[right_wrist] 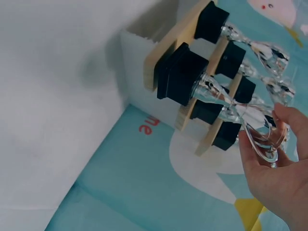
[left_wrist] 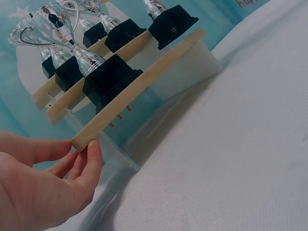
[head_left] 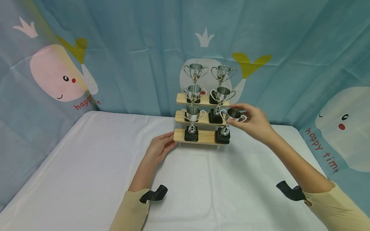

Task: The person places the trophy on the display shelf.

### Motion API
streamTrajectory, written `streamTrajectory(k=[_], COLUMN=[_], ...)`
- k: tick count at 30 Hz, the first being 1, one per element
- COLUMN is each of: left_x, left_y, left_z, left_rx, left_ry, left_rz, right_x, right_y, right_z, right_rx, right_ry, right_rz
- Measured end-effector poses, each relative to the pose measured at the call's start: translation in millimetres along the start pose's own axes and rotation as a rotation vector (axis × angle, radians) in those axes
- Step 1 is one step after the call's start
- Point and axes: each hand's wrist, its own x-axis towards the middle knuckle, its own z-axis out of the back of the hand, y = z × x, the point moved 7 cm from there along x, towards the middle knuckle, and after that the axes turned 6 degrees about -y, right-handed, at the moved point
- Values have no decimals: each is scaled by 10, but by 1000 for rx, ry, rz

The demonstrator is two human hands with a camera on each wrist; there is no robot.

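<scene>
A three-step wooden display stand (head_left: 206, 137) bears several silver trophy cups on black bases, in two columns. My left hand (head_left: 159, 148) pinches the left end of the lowest board (left_wrist: 144, 82), thumb and fingertips at its corner. At the right end of that board, my right hand (head_left: 254, 123) grips a trophy (right_wrist: 180, 74) by its cup, thumb and fingers around the bowl and handle. That trophy's base is at the board's front edge; I cannot tell whether it rests fully on the wood. Another trophy (head_left: 192, 123) stands upright on the left of the same board.
Behind the held trophy, one trophy (head_left: 221, 101) stands on the middle step, and another (head_left: 223, 75) on the top step. A white cloth (head_left: 115, 160) covers the table. A blue curtain (head_left: 138, 64) with whale prints hangs close behind the stand.
</scene>
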Motion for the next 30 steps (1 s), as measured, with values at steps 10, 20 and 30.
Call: streamTrajectory(k=[10,20,30], left_x=[-16,-19,-7], left_y=[-19,-9,-7], left_z=[-13,-19,-8], left_rx=[-8,-5,-7], left_ry=[7,10,8], left_rz=[0,1,4], right_x=[40,77,113], right_y=[55,76,66], right_z=[-86,-169,-234], right_rx=[17,24,9], right_ry=[6,21,22], right_rz=[-3,-1,-4])
